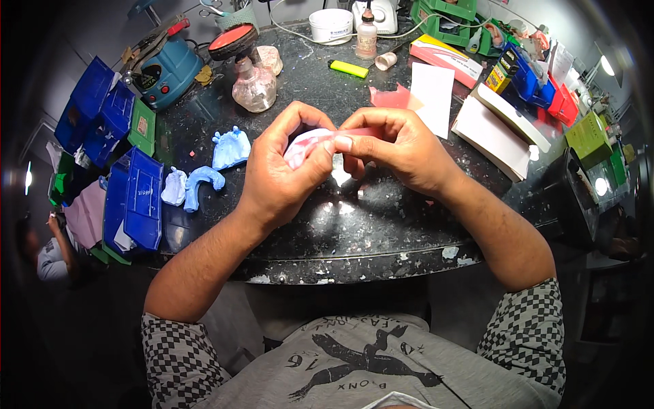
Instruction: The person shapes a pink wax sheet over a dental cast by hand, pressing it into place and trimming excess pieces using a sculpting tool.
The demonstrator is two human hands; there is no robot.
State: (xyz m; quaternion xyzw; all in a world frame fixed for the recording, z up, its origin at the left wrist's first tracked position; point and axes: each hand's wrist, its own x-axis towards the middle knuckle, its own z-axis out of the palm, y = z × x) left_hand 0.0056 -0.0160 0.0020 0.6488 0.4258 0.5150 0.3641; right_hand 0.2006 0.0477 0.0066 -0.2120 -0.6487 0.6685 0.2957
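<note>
Above the middle of the black worktable, my left hand (272, 167) is closed around a whitish dental cast (298, 151) with pink material on it. My right hand (405, 146) pinches a pink wax strip (362, 131), whose near end meets the cast at my fingertips. The fingers partly hide both pieces, so the exact contact cannot be made out. Left of my left hand lie a blue dental model (231, 148), a blue arch-shaped piece (199, 184) and a pale cast (174, 187). Past my right hand, a pink wax sheet (388, 97) lies beside white paper (434, 95).
A glass spirit lamp (255, 91) stands at the far left, near a teal machine (167, 73) and blue bins (139, 194). A green lighter (348, 68), a dropper bottle (366, 37) and a white tub (331, 27) are at the back. An open white box (494, 140) sits right.
</note>
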